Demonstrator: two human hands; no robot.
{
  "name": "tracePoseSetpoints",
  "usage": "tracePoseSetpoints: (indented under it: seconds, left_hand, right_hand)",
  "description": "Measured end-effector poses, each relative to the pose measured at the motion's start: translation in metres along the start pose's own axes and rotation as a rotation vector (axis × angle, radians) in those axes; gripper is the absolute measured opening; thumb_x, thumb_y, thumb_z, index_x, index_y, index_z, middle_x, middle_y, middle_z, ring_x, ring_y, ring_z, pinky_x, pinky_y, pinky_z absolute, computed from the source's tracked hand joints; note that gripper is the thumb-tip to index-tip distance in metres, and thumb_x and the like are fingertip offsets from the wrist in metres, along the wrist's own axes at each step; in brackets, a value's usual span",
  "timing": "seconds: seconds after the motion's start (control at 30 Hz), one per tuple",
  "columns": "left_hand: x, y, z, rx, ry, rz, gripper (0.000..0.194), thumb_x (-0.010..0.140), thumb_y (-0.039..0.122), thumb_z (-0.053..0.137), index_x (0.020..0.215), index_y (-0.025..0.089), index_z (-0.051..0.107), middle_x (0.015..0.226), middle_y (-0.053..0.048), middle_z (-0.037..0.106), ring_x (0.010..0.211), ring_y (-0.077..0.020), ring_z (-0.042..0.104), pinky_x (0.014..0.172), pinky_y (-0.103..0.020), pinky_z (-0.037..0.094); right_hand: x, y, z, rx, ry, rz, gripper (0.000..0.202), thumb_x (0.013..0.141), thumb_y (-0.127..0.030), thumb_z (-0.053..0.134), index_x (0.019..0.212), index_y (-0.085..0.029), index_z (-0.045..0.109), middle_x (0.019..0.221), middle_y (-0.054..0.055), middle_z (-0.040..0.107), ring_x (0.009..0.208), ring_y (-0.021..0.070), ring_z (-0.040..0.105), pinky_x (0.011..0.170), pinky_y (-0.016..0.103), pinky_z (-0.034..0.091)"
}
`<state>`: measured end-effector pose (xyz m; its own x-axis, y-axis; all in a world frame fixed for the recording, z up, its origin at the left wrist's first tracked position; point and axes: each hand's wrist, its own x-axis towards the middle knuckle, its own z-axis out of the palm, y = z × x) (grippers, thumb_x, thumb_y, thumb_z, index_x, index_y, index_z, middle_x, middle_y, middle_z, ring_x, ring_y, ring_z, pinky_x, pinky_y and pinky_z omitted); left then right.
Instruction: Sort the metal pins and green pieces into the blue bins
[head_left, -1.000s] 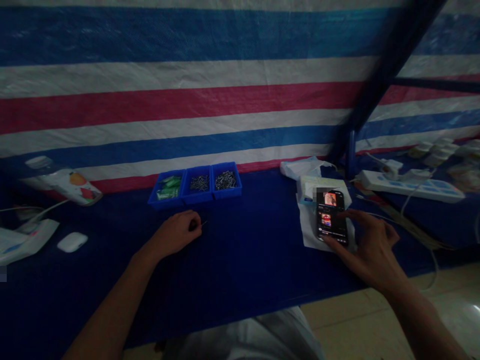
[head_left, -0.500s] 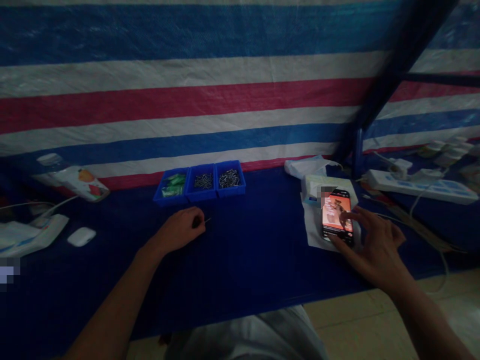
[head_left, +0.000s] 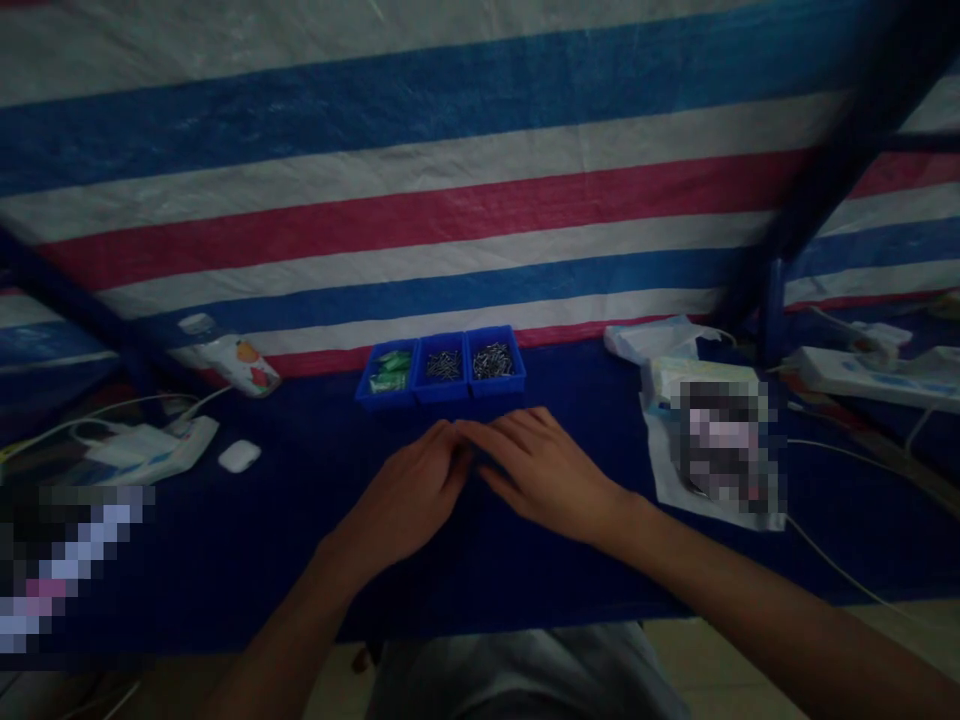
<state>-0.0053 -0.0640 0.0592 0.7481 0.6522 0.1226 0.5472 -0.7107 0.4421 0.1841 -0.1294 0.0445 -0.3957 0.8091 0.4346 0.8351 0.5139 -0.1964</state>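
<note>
My left hand [head_left: 420,480] is closed in front of the blue bins, its fingertips pinched together; what they hold is hidden. Against it, from the right, my right hand [head_left: 544,470] reaches with its fingertips meeting the left ones, thumb apart from the fingers. Just beyond stand three small blue bins side by side: the left bin [head_left: 364,393] has green and clear packets, the middle bin [head_left: 429,394] and right bin [head_left: 498,386] hold small metal pieces. All rest on the dark blue table [head_left: 480,590].
At the left are a bottle [head_left: 244,364], a white case [head_left: 239,456] and a power strip [head_left: 176,450]. A blurred-out phone [head_left: 724,440] lies on white paper at the right, near a plastic bag [head_left: 660,338] and another power strip [head_left: 840,373].
My right hand has left the phone and come over to my left hand. The small dark thing in my left fingers is now out of sight. The view has shifted left.
</note>
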Motion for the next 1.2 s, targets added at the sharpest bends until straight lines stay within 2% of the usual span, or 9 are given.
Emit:
tracePoseSetpoints:
  seconds: [0.33, 0.47, 0.53, 0.6, 0.73, 0.8, 1.0, 1.13, 1.2]
  left_hand:
    - [-0.018, 0.015, -0.004, 0.048, 0.156, -0.131, 0.023, 0.101, 0.031, 0.033, 0.096, 0.019, 0.051, 0.095, -0.006, 0.059, 0.084, -0.0205, 0.062, 0.076, -0.038, 0.05]
    - [-0.039, 0.037, -0.001, -0.235, 0.425, -0.222, 0.024, 0.098, 0.038, 0.043, 0.113, 0.023, 0.054, 0.103, -0.006, 0.063, 0.088, -0.0197, 0.062, 0.078, -0.037, 0.05]
    - [-0.057, 0.053, 0.001, -0.454, 0.469, -0.205, 0.023, 0.097, 0.041, 0.045, 0.108, 0.027, 0.059, 0.095, -0.004, 0.065, 0.082, -0.0176, 0.062, 0.072, -0.033, 0.051]
    - [-0.073, 0.069, 0.003, -0.597, 0.414, -0.126, 0.023, 0.095, 0.045, 0.049, 0.106, 0.029, 0.062, 0.091, -0.005, 0.066, 0.08, -0.0172, 0.062, 0.07, -0.031, 0.05]
    - [-0.08, 0.089, 0.005, -0.722, 0.014, 0.227, 0.026, 0.087, 0.044, 0.065, 0.109, 0.03, 0.065, 0.09, -0.002, 0.071, 0.077, -0.0142, 0.065, 0.074, -0.027, 0.051]
    - [-0.069, 0.088, 0.005, -0.618, -0.006, 0.248, 0.024, 0.087, 0.038, 0.066, 0.109, 0.029, 0.065, 0.092, -0.001, 0.071, 0.085, -0.0145, 0.065, 0.082, -0.028, 0.049]
    - [-0.005, 0.025, -0.008, -0.229, 0.333, 0.353, 0.013, 0.09, 0.022, 0.053, 0.087, 0.019, 0.065, 0.078, -0.002, 0.068, 0.072, -0.0132, 0.062, 0.072, -0.028, 0.048]
    - [0.035, -0.04, -0.029, -0.026, 0.633, 0.145, 0.022, 0.091, 0.031, 0.049, 0.082, 0.018, 0.065, 0.072, -0.002, 0.065, 0.064, -0.0136, 0.057, 0.065, -0.028, 0.046]
    - [0.045, -0.068, -0.031, 0.034, 0.753, 0.041, 0.024, 0.09, 0.033, 0.048, 0.084, 0.017, 0.065, 0.075, -0.003, 0.065, 0.066, -0.0145, 0.057, 0.068, -0.029, 0.047]
  right_hand:
    - [0.012, -0.011, 0.015, 0.103, 0.038, 0.038, 0.044, 0.096, -0.015, 0.042, 0.139, -0.021, 0.048, 0.094, 0.007, 0.072, 0.082, 0.0199, 0.066, 0.075, 0.035, 0.046]
    - [0.013, -0.003, 0.013, 0.4, 0.089, 0.223, 0.026, 0.095, -0.023, 0.047, 0.112, -0.024, 0.067, 0.101, 0.005, 0.072, 0.089, 0.0186, 0.068, 0.078, 0.032, 0.051]
    - [0.013, 0.005, 0.015, 0.495, 0.151, 0.255, 0.02, 0.092, -0.026, 0.053, 0.1, -0.024, 0.071, 0.105, 0.006, 0.071, 0.093, 0.0195, 0.067, 0.081, 0.034, 0.051]
    - [0.014, 0.012, 0.019, 0.556, 0.166, 0.277, 0.017, 0.088, -0.027, 0.058, 0.093, -0.023, 0.073, 0.102, 0.006, 0.071, 0.092, 0.0206, 0.066, 0.08, 0.036, 0.051]
    - [0.025, 0.022, 0.025, 0.835, 0.167, 0.492, 0.017, 0.081, -0.034, 0.064, 0.092, -0.023, 0.073, 0.091, 0.004, 0.073, 0.082, 0.0198, 0.066, 0.076, 0.036, 0.05]
    - [0.03, 0.024, 0.027, 1.028, 0.168, 0.594, 0.023, 0.077, -0.036, 0.067, 0.094, -0.021, 0.071, 0.088, 0.005, 0.073, 0.078, 0.0186, 0.066, 0.072, 0.034, 0.05]
    - [0.032, 0.03, 0.034, 1.336, 0.145, 0.889, 0.035, 0.075, -0.051, 0.069, 0.075, -0.016, 0.062, 0.071, 0.003, 0.067, 0.057, 0.0106, 0.058, 0.051, 0.024, 0.034]
    - [0.049, 0.036, 0.041, 1.333, 0.123, 0.969, 0.036, 0.082, -0.048, 0.062, 0.065, -0.018, 0.053, 0.054, -0.003, 0.052, 0.047, 0.0081, 0.048, 0.045, 0.023, 0.027]
    - [0.062, 0.037, 0.045, 1.362, 0.118, 0.957, 0.032, 0.083, -0.046, 0.06, 0.07, -0.018, 0.055, 0.06, -0.001, 0.056, 0.048, 0.0083, 0.049, 0.044, 0.023, 0.026]
